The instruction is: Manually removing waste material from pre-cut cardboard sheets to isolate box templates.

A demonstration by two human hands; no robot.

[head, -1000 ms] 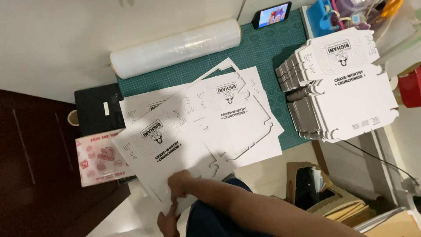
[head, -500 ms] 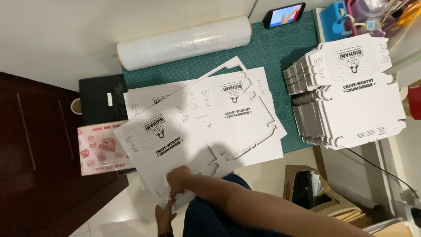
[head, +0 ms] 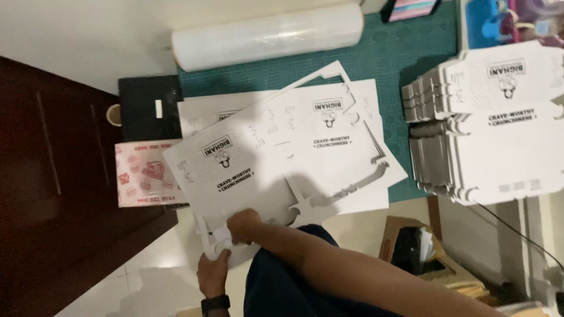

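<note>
A flat white die-cut box blank [head: 235,176] with black print lies on top of several similar blanks [head: 335,135], hanging over the near edge of a green cutting mat [head: 411,64]. My right hand [head: 242,225] rests on the top blank's near corner, fingers curled over a small tab. Just below it, my left hand [head: 212,271], with a dark wristband, grips the same corner from underneath. My right forearm runs off to the lower right, over my dark blue trouser leg.
A stack of folded white boxes [head: 493,129] stands at the right. A roll of clear wrap [head: 267,35] lies at the far side. At the left are a black box [head: 148,108], a tape roll [head: 114,115], a red-printed packet [head: 138,182] and dark wood panelling [head: 53,176]. An open carton [head: 414,246] sits lower right.
The view has shifted, so the whole scene sits lower and further right. My left hand has come up to the blank's corner beneath my right hand; the blank has barely moved.
</note>
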